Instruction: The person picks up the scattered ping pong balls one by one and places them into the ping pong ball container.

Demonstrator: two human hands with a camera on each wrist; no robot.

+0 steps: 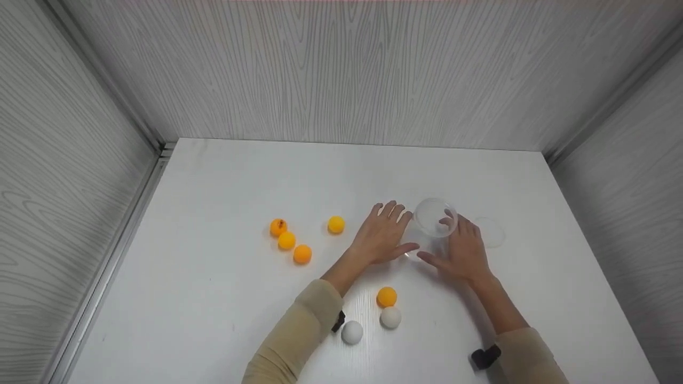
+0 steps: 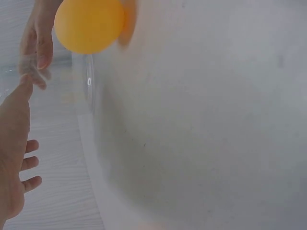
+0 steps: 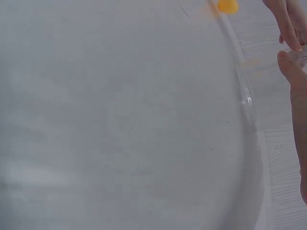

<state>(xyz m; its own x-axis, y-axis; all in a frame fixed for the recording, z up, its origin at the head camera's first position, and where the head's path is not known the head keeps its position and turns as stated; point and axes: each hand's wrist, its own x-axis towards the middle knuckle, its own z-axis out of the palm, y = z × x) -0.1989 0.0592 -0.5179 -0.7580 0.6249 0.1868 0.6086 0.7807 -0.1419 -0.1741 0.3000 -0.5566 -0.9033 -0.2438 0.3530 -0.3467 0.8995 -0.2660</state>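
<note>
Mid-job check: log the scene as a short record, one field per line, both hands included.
left hand: fingers extended, beside the clear container; contact unclear
right hand: at the container's right side; grip unclear
container: upright on the white table, no balls visible inside
orange balls: five, four left of the left hand, one nearer the wearer
white balls: two, one next to that nearer orange ball
clear disc: right of the right hand, possibly a lid

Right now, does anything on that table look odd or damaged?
Yes: the leftmost orange ball, beyond the left hand, carries a dark mark that the other balls don't show. I can't tell whether it's print or damage. Nothing else stands out.
</note>
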